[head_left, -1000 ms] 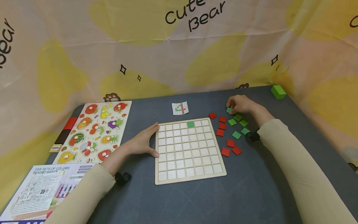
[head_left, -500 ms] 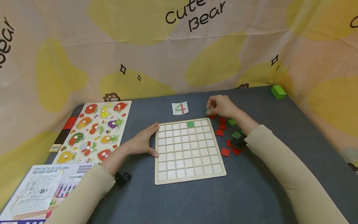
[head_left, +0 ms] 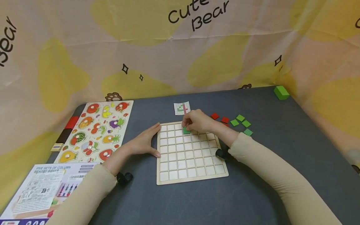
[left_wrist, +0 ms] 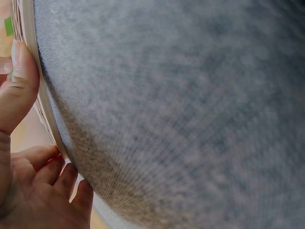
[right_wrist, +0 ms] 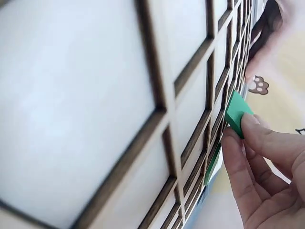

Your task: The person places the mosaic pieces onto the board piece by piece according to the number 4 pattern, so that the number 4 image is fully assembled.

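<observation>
A wooden grid board (head_left: 194, 180) with pale square cells lies flat on the table. My left hand (head_left: 142, 143) spans its left edge, thumb and forefinger spread; the left wrist view shows the thumb (left_wrist: 21, 86) against the rim. Between thumb and fingers, my right hand (head_left: 198, 121) pinches a green square tile (head_left: 186, 130) over the board's far row. In the right wrist view that tile (right_wrist: 237, 113) is tilted above the cells. Another green tile (right_wrist: 213, 164) sits in a nearby cell, hidden behind my right hand in the head view.
Loose green tiles (head_left: 246, 123) and red tiles (head_left: 215, 116) lie right of the board, some covered by my right arm. Behind it is a small pattern card (head_left: 181, 108). A fruit puzzle board (head_left: 98, 128) and printed box (head_left: 39, 187) stand left; a green block (head_left: 281, 92) sits far right.
My right hand has carried a green tile leftward from the loose pile, past the red tiles, to the board's far row. The left hand has stayed at the left edge.
</observation>
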Demonstrator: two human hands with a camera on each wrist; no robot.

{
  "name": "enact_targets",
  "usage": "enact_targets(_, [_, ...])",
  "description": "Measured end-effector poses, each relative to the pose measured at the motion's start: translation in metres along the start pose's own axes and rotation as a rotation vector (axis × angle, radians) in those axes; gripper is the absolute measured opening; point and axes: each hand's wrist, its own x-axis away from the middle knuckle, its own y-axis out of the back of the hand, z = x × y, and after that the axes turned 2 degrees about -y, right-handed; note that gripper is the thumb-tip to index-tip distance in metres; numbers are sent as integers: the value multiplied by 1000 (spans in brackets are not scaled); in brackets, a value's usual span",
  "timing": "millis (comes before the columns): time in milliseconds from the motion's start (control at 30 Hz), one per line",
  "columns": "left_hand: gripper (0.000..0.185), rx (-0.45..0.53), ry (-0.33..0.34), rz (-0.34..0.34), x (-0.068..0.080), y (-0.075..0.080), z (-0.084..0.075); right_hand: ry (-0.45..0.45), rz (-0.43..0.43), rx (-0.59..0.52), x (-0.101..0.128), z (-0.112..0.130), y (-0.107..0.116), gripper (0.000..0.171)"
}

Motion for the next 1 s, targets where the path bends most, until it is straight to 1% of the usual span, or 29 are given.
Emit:
enact_targets(133, [120, 6, 1, 0, 0, 1, 0, 12, 4, 23, -2, 2, -2, 9])
enact_targets(333, [120, 16, 7, 7, 1, 2, -2, 38, 9, 89, -2, -1, -2, 8])
enact_targets(467, [120, 11, 5, 8, 1, 2, -4, 7, 16, 88, 3, -4, 3, 11])
enact_targets(567, [119, -1, 10, 9, 1, 2, -6, -20, -10, 89, 10, -11, 14, 15])
enact_targets(667, [119, -14, 24, 19, 0, 2, -8, -35, -36, 92, 19, -29, 32, 18])
enact_targets(767, [120, -25, 42, 29, 0, 3, -9, -75, -52, 99, 29, -56, 55, 20])
enact_targets(900, [120, -33, 50, 28, 2, 5, -10, -178, -68, 109, 46, -93, 83, 23])
enact_targets(1000, [119, -35, 47, 24, 2, 5, -10, -252, -32, 78, 60, -116, 100, 22])
